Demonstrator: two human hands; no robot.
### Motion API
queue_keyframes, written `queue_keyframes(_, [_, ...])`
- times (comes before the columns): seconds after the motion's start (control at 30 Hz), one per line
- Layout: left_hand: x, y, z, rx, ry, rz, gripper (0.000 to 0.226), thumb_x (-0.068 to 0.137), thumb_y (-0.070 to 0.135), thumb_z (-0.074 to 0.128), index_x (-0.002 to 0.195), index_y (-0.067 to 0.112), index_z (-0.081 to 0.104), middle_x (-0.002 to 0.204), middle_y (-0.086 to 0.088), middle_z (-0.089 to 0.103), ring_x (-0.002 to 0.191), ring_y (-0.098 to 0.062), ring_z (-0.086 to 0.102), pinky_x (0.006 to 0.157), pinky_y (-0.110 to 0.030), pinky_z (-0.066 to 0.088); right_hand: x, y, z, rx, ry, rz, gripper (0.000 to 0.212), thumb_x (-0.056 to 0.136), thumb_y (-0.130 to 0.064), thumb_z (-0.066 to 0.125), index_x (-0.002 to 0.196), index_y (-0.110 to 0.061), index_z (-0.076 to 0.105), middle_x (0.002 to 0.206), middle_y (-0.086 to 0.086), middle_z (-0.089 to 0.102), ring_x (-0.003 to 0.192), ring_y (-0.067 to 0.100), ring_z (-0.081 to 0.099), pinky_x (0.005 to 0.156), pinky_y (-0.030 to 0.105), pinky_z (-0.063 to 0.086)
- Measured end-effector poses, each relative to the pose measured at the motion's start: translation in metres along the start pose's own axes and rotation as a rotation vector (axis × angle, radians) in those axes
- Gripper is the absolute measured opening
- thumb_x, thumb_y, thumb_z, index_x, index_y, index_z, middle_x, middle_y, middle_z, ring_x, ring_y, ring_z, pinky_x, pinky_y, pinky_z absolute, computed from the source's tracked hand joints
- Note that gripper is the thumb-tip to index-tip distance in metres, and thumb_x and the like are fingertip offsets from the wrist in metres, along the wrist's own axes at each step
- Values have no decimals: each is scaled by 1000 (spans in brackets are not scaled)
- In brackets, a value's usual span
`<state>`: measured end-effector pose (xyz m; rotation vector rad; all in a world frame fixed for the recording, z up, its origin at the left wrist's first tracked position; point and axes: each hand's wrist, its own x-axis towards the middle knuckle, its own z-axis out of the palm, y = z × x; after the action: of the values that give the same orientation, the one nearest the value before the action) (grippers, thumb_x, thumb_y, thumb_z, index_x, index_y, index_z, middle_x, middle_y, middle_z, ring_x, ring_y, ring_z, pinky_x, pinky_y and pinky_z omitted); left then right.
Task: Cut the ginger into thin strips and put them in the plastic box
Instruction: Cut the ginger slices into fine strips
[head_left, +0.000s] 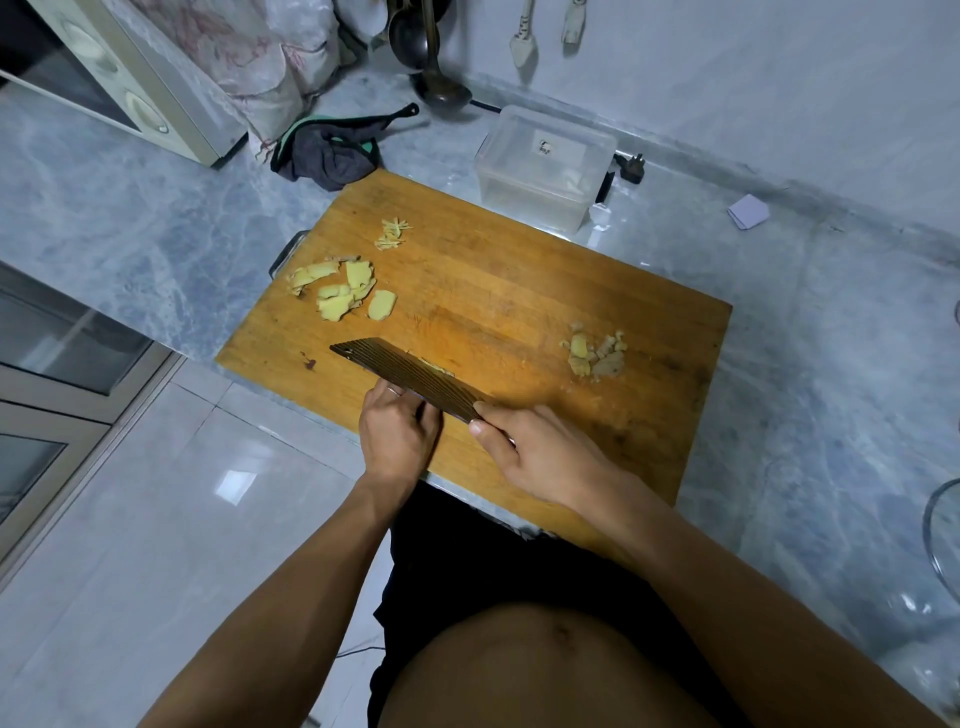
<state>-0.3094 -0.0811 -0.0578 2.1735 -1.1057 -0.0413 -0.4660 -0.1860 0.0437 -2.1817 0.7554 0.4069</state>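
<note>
On the wooden cutting board lie several flat ginger slices at the left. A small heap of thin ginger strips lies farther back, and ginger scraps sit at the right. My right hand grips the handle of a dark ribbed cleaver, whose blade rests edge-down on the board. My left hand is curled against the blade's near side; what lies under its fingers is hidden. A sliver of ginger shows just behind the blade. The clear plastic box stands open beyond the board.
A microwave and a dark cloth are at the back left. Ladles hang on the wall behind. A plug lies right of the box. A glass bowl's rim shows at the right edge. The counter drops to floor at the left.
</note>
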Motion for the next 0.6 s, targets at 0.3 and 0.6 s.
queue_keyframes(0.3, [0, -2, 2, 4, 51, 53, 22, 84, 14, 53, 74, 1, 68, 75, -14, 65, 74, -33, 57, 65, -32, 46, -5, -2, -15, 28, -44, -14, 52, 107, -45, 35, 149, -16, 48, 137, 8, 61, 128, 29, 51, 90, 33, 44])
queue_keyframes(0.6, [0, -1, 2, -17, 39, 26, 27, 81, 19, 54, 67, -1, 66, 69, -15, 64, 71, -32, 57, 63, -33, 47, 2, -3, -5, 11, 2, -45, 51, 107, -45, 35, 146, -15, 49, 135, 12, 62, 124, 35, 54, 96, 49, 50])
